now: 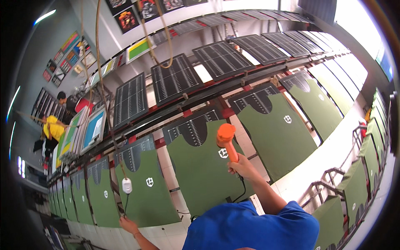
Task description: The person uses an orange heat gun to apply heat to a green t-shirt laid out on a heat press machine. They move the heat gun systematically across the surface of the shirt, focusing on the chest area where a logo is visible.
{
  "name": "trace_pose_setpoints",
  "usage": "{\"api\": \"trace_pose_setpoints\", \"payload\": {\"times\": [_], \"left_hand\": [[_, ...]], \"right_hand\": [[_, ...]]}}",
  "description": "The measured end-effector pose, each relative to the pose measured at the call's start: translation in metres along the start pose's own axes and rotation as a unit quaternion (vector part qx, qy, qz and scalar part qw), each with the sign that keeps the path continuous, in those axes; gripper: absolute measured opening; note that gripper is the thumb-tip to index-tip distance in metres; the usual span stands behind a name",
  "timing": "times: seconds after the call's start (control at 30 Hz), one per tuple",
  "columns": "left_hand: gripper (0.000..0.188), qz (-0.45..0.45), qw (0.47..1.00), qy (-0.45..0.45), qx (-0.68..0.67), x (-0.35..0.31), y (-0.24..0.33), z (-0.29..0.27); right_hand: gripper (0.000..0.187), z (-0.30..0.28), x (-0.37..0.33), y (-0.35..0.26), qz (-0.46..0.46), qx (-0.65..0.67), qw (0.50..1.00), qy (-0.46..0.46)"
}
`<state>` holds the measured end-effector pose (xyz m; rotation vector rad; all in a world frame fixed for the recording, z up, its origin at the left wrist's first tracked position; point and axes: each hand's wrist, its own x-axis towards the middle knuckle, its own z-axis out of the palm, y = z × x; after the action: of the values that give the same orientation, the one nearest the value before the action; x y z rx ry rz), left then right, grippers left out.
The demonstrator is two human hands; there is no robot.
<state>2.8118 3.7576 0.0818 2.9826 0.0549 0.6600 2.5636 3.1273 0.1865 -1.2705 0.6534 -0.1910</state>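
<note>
From my remote seat, far left showed two people beside stacked printing screens, well apart from the work. Nearer, a long desk carried a row of green shirts with dark printed collars, and raised black screen frames stood along its far side.

The left hand sat low at the near edge, its grip pinching a thin black cord that ran up to a small white plug box hanging from a yellowish cable over the left green shirt. I judged that a tug could swing the box onto that shirt and mark fresh print.

The right hand was raised over the middle green shirt, its grip pressed together around the handle of an orange heat gun, nozzle end up and away from me. Its black lead dropped beside the forearm. I judged that hovering too long over one spot could scorch cloth, and the lead might drag across the shirt.
</note>
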Motion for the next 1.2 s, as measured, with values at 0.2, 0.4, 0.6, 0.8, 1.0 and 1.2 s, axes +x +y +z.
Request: {"api": "trace_pose_setpoints", "payload": {"times": [0.2,0.4,0.6,0.8,1.0,1.2], "left_hand": [[0.030,-0.174,0.983,0.026,0.047,-0.002,-0.140,-0.040],[0.038,-0.235,0.966,0.049,0.100,0.056,-0.220,-0.060],[0.042,-0.234,0.957,0.133,0.108,0.172,-0.345,-0.080],[0.041,-0.255,0.956,0.113,0.091,0.271,-0.416,-0.041],[0.038,-0.276,0.953,0.060,0.109,0.270,-0.461,0.023],[0.034,-0.362,0.931,-0.054,0.005,0.240,-0.458,0.115]], "right_hand": [[0.026,0.030,-0.009,0.009,-0.004,0.038,0.999,0.010],[0.029,0.112,-0.054,0.021,0.023,0.037,0.998,-0.039],[0.035,0.263,-0.072,0.064,0.060,0.061,0.987,-0.133],[0.037,0.403,-0.078,0.084,0.118,0.033,0.983,-0.138],[0.032,0.452,-0.072,0.056,0.091,-0.066,0.985,-0.129],[0.035,0.472,-0.033,0.046,0.040,-0.046,0.996,-0.057]]}}
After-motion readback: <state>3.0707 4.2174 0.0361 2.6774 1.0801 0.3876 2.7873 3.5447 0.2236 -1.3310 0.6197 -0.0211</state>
